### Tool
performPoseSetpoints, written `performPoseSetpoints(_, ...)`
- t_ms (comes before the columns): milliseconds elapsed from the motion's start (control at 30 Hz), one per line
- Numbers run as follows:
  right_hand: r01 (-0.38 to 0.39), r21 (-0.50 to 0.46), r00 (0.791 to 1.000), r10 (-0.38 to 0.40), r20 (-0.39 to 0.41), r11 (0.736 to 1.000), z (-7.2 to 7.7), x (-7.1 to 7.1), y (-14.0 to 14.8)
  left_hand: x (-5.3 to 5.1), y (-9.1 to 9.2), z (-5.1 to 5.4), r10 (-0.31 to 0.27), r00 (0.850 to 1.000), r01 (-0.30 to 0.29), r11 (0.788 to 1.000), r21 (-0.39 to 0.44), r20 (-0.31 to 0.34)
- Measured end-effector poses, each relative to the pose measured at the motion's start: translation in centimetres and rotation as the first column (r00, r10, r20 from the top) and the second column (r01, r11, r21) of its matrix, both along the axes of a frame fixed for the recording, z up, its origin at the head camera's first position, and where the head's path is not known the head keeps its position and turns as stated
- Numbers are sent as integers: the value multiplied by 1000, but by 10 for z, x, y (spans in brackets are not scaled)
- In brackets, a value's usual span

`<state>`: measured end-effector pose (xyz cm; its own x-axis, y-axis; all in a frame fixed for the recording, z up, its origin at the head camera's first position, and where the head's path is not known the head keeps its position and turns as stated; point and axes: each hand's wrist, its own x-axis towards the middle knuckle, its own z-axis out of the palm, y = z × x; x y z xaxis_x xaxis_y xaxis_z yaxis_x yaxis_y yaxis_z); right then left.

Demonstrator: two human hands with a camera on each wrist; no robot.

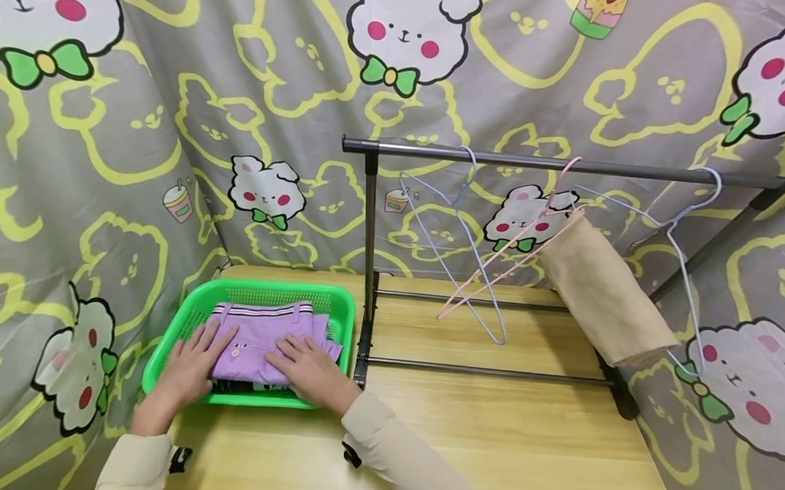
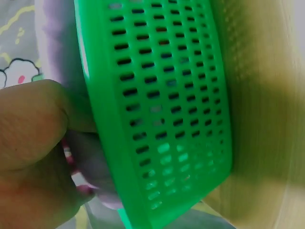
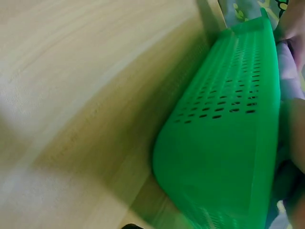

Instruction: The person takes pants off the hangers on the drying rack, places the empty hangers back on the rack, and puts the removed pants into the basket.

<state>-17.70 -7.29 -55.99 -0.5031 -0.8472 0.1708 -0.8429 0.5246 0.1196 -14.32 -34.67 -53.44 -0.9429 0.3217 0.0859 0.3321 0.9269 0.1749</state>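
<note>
Folded purple pants (image 1: pixel 257 334) with a striped waistband and belt loops lie on top of other, mostly hidden clothes in a green plastic basket (image 1: pixel 268 286). At their left side rests my left hand (image 1: pixel 190 364), fingers extended over the fabric. My right hand (image 1: pixel 310 366) lies on the lower right part of the pants with its fingers spread. In the left wrist view, the left hand (image 2: pixel 31 129) is inside the basket's rim, against the purple cloth. Only a blurred edge of the right hand shows in the right wrist view, beside the basket wall (image 3: pixel 219 152).
Right of the basket stands a dark metal clothes rack (image 1: pixel 423 152). Two bluish wire hangers and a pink hanger (image 1: pixel 490 267) hang from its bar; a beige folded garment (image 1: pixel 604 291) drapes from the pink one. A patterned curtain (image 1: pixel 328 213) encloses the wooden tabletop (image 1: pixel 489 432).
</note>
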Motion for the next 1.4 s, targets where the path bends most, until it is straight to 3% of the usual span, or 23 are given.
performPoseSetpoints(167,60,123,989,-76,130,991,-1,6,-3,2,8,0,-16,993,1,992,129,117)
performPoseSetpoints(400,80,169,963,-120,242,982,1,10,-8,1,15,2,-3,970,-53,974,220,244)
performPoseSetpoints(500,81,181,956,-127,264,980,3,11,-9,2,18,3,7,965,-81,959,273,261)
performPoseSetpoints(667,87,169,950,-133,283,982,7,12,-9,2,24,2,31,976,-93,956,279,217)
performPoseSetpoints(900,98,122,943,-131,306,988,15,16,-6,3,27,2,52,971,-110,964,241,235)
performPoseSetpoints(1033,109,18,939,-109,327,994,23,20,0,5,29,3,63,975,-113,965,236,211)
performPoseSetpoints(1167,96,-109,952,-59,301,989,34,25,13,5,37,7,54,987,-88,970,228,150)
performPoseSetpoints(1300,82,-229,965,-20,261,970,47,31,31,3,51,17,8,998,-25,965,260,64)
performPoseSetpoints(1400,92,-306,964,-8,265,947,59,38,48,0,65,24,-10,1000,1,949,316,27)
